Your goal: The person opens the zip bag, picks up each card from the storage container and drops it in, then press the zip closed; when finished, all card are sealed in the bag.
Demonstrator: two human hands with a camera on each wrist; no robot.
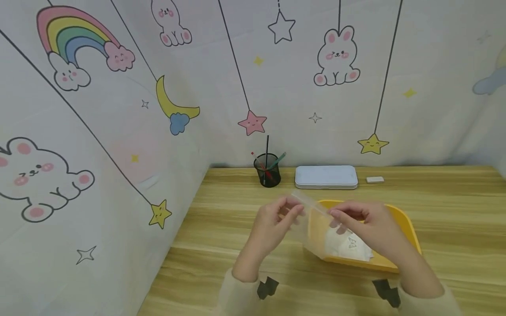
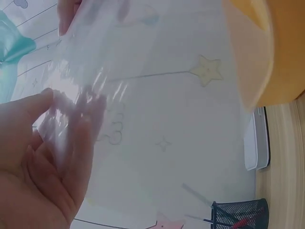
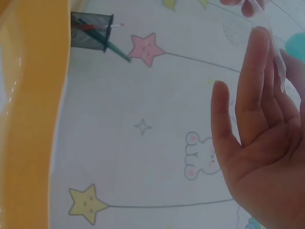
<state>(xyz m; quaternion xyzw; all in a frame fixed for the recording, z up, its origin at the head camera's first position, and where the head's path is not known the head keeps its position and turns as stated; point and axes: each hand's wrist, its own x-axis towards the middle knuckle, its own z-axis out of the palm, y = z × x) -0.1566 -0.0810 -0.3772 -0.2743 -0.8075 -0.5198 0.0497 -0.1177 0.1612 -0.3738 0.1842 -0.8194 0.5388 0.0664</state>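
Observation:
A clear plastic bag [image 2: 138,119] hangs between both hands, its top edge held up over the left side of a yellow basket [image 1: 407,224]. My left hand [image 1: 272,221] pinches one top corner between thumb and fingers. At the opposite corner, my right hand [image 1: 365,221] pinches the edge, its forearm passing over the basket. White items [image 1: 344,245] with a small printed mark lie inside the basket, partly seen through the bag. In the right wrist view, a strip of the bag [image 3: 279,62] shows between the thumb and fingers.
Behind the hands, a black mesh pen holder [image 1: 269,175] with pens stands at the table's back edge. A white case [image 1: 326,177] lies right of it, then a small white eraser [image 1: 374,180]. A cloth wall with cartoon prints borders the wooden table [image 1: 205,254] at the back and left.

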